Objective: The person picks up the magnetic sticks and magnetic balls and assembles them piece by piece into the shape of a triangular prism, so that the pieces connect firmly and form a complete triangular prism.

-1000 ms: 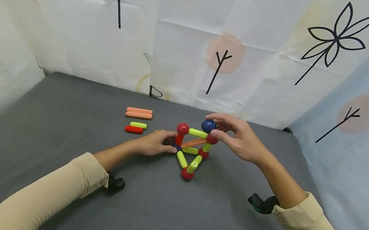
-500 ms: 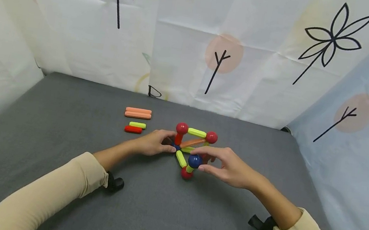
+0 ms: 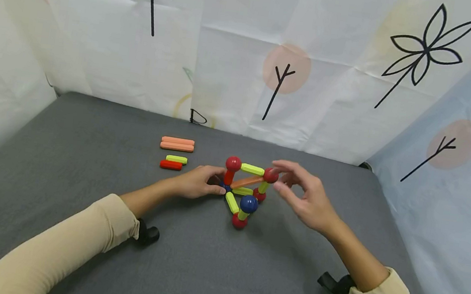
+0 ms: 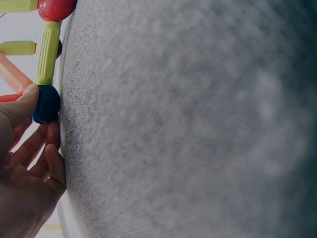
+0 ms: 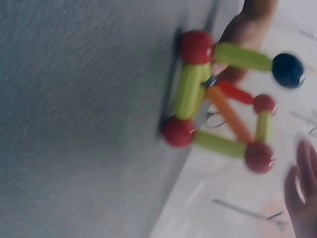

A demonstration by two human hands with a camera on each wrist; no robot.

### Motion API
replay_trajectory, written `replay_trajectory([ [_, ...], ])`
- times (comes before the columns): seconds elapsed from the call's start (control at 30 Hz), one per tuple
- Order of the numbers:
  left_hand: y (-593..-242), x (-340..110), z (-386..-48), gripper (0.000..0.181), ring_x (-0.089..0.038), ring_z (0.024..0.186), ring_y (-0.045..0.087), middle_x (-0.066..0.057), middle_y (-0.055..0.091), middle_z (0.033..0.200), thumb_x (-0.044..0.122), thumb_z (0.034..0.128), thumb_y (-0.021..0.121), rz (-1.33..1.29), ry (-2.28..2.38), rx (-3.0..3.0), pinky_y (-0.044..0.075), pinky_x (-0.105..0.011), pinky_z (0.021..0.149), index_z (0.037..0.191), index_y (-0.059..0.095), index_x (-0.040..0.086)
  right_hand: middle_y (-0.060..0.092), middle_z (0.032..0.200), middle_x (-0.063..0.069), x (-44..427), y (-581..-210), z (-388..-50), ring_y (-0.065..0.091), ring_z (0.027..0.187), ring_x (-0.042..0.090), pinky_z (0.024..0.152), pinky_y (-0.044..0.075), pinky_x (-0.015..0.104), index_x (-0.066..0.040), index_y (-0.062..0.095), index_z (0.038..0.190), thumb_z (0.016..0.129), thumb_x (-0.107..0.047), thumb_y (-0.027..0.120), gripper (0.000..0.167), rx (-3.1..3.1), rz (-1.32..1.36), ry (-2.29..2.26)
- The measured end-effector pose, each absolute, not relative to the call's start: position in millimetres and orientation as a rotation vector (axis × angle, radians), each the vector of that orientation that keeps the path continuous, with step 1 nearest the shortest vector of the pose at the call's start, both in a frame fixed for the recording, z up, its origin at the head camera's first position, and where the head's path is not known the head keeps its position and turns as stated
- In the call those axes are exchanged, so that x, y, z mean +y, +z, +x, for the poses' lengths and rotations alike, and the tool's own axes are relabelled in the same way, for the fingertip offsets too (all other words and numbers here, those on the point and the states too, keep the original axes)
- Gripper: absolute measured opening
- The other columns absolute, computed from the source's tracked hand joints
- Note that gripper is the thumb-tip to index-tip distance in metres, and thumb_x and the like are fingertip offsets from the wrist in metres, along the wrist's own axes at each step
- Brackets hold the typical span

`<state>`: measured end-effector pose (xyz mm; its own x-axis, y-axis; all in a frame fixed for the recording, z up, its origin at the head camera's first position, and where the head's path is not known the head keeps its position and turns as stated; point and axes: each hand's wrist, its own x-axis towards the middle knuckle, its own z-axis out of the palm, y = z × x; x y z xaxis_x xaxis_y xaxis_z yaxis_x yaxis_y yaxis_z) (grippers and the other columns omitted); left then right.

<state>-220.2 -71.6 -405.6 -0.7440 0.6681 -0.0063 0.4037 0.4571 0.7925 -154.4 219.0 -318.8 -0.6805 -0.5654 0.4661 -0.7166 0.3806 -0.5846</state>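
Observation:
A frame of magnetic building sticks and balls stands on the grey cloth, with yellow-green sticks (image 5: 188,90), a red stick (image 3: 228,178) and a slanting orange stick (image 3: 247,183). My left hand (image 3: 194,182) pinches the blue ball (image 4: 47,104) at its lower left corner between thumb and fingers. On the upright front stick sits another blue ball (image 3: 248,204), touched by neither hand. Beside the upper right red ball (image 5: 260,157) is my right hand (image 3: 307,197), its fingers spread and holding nothing; the right wrist view shows a gap between them.
Left of the frame and farther back lie two loose orange sticks (image 3: 177,144), with a short yellow-green stick (image 3: 177,159) and a red stick (image 3: 171,165) nearer. A white printed curtain (image 3: 237,67) closes off the grey table (image 3: 208,274) behind.
My right hand carried the second blue ball down and forward onto the upright front stick and let go. It then drew back up toward the upper right red ball. My left hand stayed put.

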Motion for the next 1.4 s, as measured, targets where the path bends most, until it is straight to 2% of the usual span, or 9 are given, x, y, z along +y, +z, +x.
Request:
replay_trajectory([
  [0.17,-406,-71,-221,0.042,-0.026,0.118,0.059,-0.011,0.063,0.127,0.018,0.0964,0.067,0.91,1.162,2.401,0.045,-0.044,0.105,0.134,0.056,0.004,0.062,0.123,0.013,234,-336,-170,0.064,0.089,0.023,0.077,0.05,0.025,-0.006,0.05,0.14,0.099,-0.002,0.057,0.042,-2.505,0.825,1.239],
  [0.33,-407,-72,-221,0.042,-0.026,0.118,0.06,-0.011,0.063,0.127,0.018,0.0966,0.067,0.914,1.157,2.408,0.045,-0.044,0.104,0.134,0.055,0.003,0.058,0.134,0.018,240,-363,-176,0.068,0.087,0.035,0.07,0.054,0.032,-0.005,0.043,0.147,0.101,-0.008,0.057,0.048,-2.744,0.792,1.314],
  [0.43,-408,-73,-222,0.042,-0.026,0.117,0.06,-0.011,0.064,0.126,0.018,0.0966,0.067,0.913,1.158,2.411,0.045,-0.044,0.104,0.134,0.056,0.003,0.056,0.137,0.021,237,-376,-177,0.069,0.083,0.031,0.068,0.053,0.03,-0.003,0.039,0.149,0.1,-0.011,0.059,0.054,-2.814,0.823,1.347],
  [0.57,-408,-74,-222,0.042,-0.025,0.114,0.06,-0.01,0.064,0.125,0.019,0.0964,0.067,0.92,1.163,2.408,0.046,-0.044,0.103,0.133,0.056,0.003,0.054,0.137,0.023,230,-385,-179,0.069,0.08,0.028,0.071,0.056,0.032,-0.004,0.04,0.149,0.1,-0.011,0.06,0.053,-2.847,0.842,1.457],
  [0.73,-407,-76,-221,0.041,-0.021,0.108,0.06,-0.008,0.065,0.121,0.019,0.0957,0.068,0.915,1.164,2.409,0.047,-0.042,0.1,0.132,0.058,0.003,0.057,0.131,0.023,224,-388,-185,0.067,0.082,0.027,0.074,0.056,0.035,0.0,0.046,0.142,0.099,-0.01,0.061,0.046,-2.879,0.87,1.56],
  [0.97,-400,-88,-219,0.044,-0.024,0.116,0.061,-0.011,0.064,0.129,0.006,0.095,0.066,0.927,1.234,2.365,0.047,-0.043,0.102,0.137,0.055,0.002,0.065,0.116,0.02,222,-389,-192,0.066,0.084,0.025,0.072,0.056,0.032,0.005,0.059,0.127,0.099,-0.007,0.061,0.031,-2.914,0.943,1.462],
  [1.13,-393,-115,-219,0.039,-0.027,0.11,0.064,-0.014,0.067,0.121,-0.001,0.0924,0.067,0.946,1.347,2.46,0.051,-0.045,0.096,0.13,0.061,0.0,0.064,0.119,0.02,222,-388,-194,0.065,0.097,0.027,0.079,0.055,0.032,0.005,0.059,0.128,0.099,-0.007,0.061,0.031,-2.936,0.939,1.479],
  [1.23,-389,-138,-220,0.036,-0.028,0.104,0.066,-0.017,0.068,0.117,-0.004,0.0892,0.069,0.956,1.378,2.567,0.052,-0.047,0.092,0.125,0.063,-0.003,0.064,0.119,0.019,222,-387,-195,0.064,0.095,0.025,0.079,0.054,0.031,0.005,0.059,0.128,0.099,-0.007,0.061,0.031,-2.947,0.945,1.477],
  [1.4,-390,-176,-219,0.034,-0.026,0.099,0.067,-0.012,0.07,0.11,-0.005,0.0859,0.073,0.91,1.303,2.729,0.054,-0.046,0.085,0.119,0.067,-0.001,0.065,0.117,0.016,223,-388,-196,0.064,0.089,0.022,0.076,0.054,0.031,0.003,0.059,0.128,0.099,-0.008,0.06,0.031,-2.962,0.944,1.471],
])
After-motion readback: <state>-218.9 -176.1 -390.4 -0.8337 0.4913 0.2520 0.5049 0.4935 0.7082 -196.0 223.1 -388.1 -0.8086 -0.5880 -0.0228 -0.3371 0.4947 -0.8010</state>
